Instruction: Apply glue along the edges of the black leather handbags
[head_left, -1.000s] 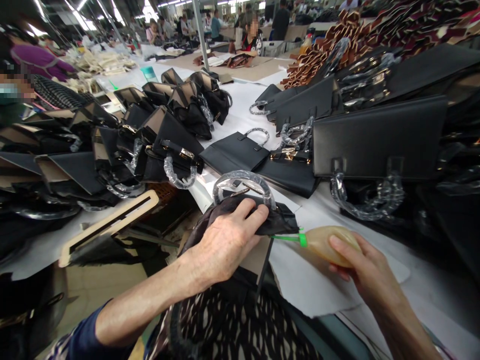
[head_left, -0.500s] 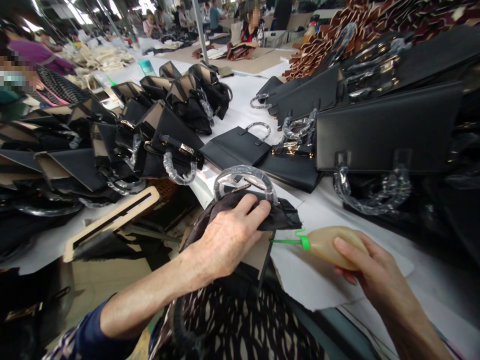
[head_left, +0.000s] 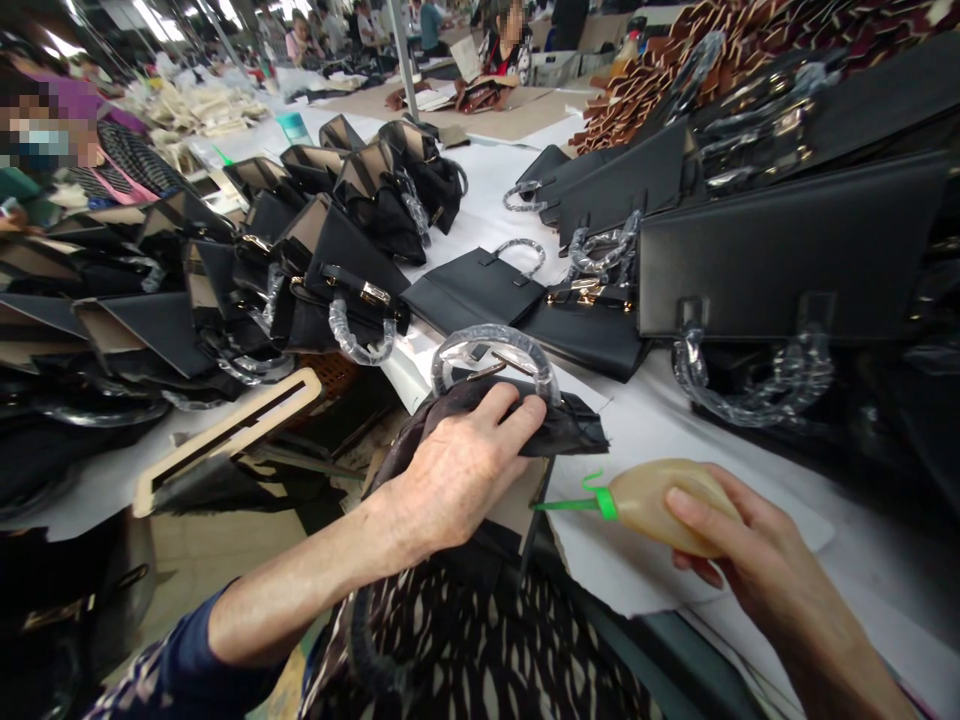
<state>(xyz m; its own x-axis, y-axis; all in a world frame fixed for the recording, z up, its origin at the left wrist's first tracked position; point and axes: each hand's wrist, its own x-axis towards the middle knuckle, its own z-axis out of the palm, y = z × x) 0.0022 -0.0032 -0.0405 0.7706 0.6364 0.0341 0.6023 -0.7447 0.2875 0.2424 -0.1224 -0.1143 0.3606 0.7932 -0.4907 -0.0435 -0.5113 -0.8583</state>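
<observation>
My left hand [head_left: 457, 470] is closed on the black lining of a handbag [head_left: 577, 420], its fingers curled over the folded cloth. A plastic-wrapped ring handle [head_left: 499, 345] stands up behind the fingers. Beneath the hand, a beige inner panel of the bag shows in part. My right hand [head_left: 739, 530] grips a squeeze bottle [head_left: 664, 505] of yellowish liquid with a green cap and a thin green nozzle. The nozzle points left, its tip at the edge of the beige panel; whether it touches cannot be made out.
Rows of black handbags [head_left: 330, 270] stand at left, and flat black bag pieces [head_left: 780, 250] with wrapped handles lie at right. A slotted beige frame [head_left: 232, 435] is at lower left. Brown leather pieces [head_left: 660, 70] are piled behind. Co-workers sit at the far tables and at left.
The bottle in my right hand has moved slightly down, and its nozzle tip has shifted a little left and lower along the panel edge. My left hand keeps its hold on the lining.
</observation>
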